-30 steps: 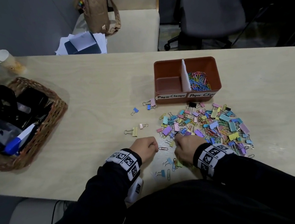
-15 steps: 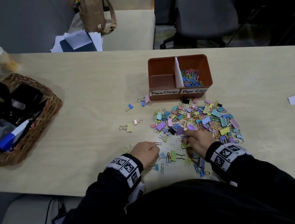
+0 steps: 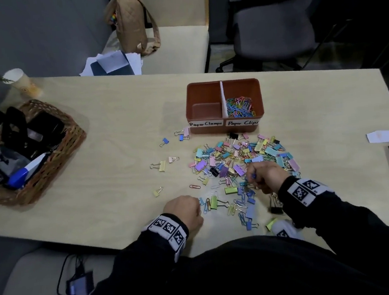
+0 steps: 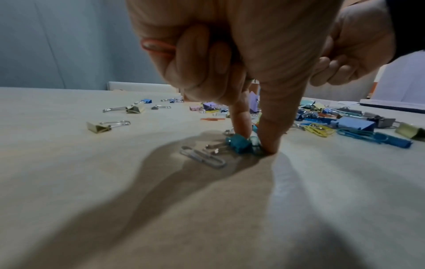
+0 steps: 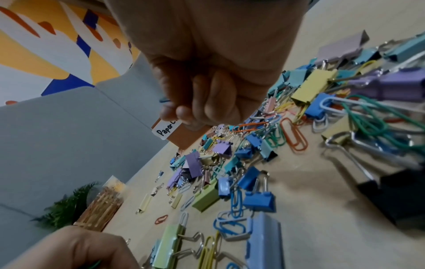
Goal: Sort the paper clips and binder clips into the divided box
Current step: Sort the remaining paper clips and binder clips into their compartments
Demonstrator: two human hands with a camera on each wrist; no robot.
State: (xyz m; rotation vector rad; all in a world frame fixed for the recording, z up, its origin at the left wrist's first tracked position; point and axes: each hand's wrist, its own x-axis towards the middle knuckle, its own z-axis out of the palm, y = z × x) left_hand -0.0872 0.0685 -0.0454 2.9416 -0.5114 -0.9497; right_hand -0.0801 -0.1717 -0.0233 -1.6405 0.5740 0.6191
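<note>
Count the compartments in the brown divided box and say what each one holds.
2. The left compartment, labelled Paper Clamps, looks empty, though its near wall may hide something. The right compartment, labelled Paper Clips, holds a heap of coloured paper clips.

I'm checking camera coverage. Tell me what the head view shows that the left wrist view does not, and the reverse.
Only the head view: the divided box with paper clips in its right compartment, and the wicker basket.
Only the left wrist view: an orange paper clip tucked in the curled fingers, and thumb and forefinger pinching at a teal binder clip.
Both: the left hand on the table, and scattered clips.
</note>
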